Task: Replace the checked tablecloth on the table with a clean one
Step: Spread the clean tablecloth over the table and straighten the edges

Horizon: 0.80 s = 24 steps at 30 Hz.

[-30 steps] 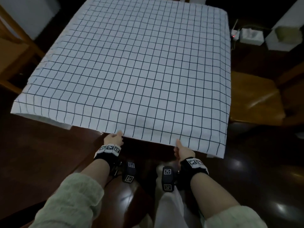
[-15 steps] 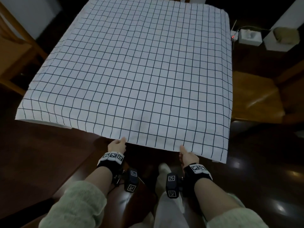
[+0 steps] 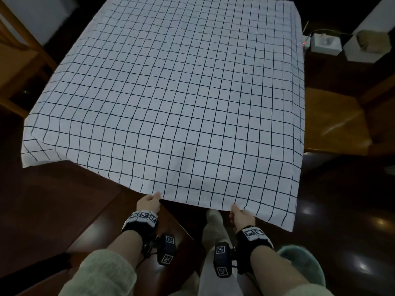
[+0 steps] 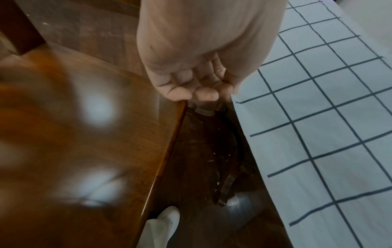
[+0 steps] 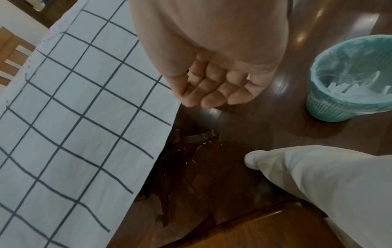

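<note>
A white tablecloth with a dark grid (image 3: 171, 92) lies spread over the table, its near edge lifted toward me. My left hand (image 3: 156, 197) pinches that edge left of centre, and my right hand (image 3: 235, 209) pinches it further right. In the left wrist view the curled fingers (image 4: 197, 83) sit beside the hanging cloth (image 4: 328, 117). The right wrist view shows curled fingers (image 5: 216, 87) against the cloth (image 5: 74, 117). The cloth's near left corner droops over an edge.
A glossy brown wooden surface (image 3: 64, 206) lies at my lower left, with a carved table foot (image 4: 227, 184) below. Wooden chairs stand at the right (image 3: 335, 120) and left (image 3: 19, 67). A teal lined bin (image 5: 356, 77) is by my right leg. A white box (image 3: 326, 43) sits at the far right.
Both hands have drawn back toward my body, pulling the cloth's near edge with them. The near left corner has sagged down.
</note>
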Each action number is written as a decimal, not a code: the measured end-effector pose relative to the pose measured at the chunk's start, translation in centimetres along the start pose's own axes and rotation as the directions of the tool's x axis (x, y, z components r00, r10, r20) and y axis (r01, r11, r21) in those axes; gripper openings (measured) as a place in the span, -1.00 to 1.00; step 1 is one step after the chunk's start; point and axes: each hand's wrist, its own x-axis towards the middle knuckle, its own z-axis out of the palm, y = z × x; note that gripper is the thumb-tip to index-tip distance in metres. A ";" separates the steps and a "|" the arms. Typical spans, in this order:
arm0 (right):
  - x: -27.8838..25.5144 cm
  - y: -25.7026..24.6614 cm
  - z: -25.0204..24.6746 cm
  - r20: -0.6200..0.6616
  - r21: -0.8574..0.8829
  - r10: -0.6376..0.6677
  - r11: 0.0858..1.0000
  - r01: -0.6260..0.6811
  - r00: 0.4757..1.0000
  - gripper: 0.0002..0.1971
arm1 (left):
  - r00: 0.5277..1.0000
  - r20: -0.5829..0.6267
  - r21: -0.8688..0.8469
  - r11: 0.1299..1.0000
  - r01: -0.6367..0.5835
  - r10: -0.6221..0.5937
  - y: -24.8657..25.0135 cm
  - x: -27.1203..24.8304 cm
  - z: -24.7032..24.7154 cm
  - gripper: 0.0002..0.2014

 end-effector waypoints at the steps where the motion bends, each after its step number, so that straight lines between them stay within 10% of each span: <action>1: 0.1 0.5 0.1 0.004 -0.026 -0.001 1.000 0.001 1.000 -0.68 | 1.000 0.004 0.002 1.000 0.007 -0.007 -0.3 0.0 -0.1 -0.68; 24: 1.1 4.4 -0.1 0.106 -0.285 0.162 0.950 -0.126 0.981 -0.69 | 0.959 0.146 0.193 0.957 0.215 -0.245 -3.9 0.1 -0.8 -0.77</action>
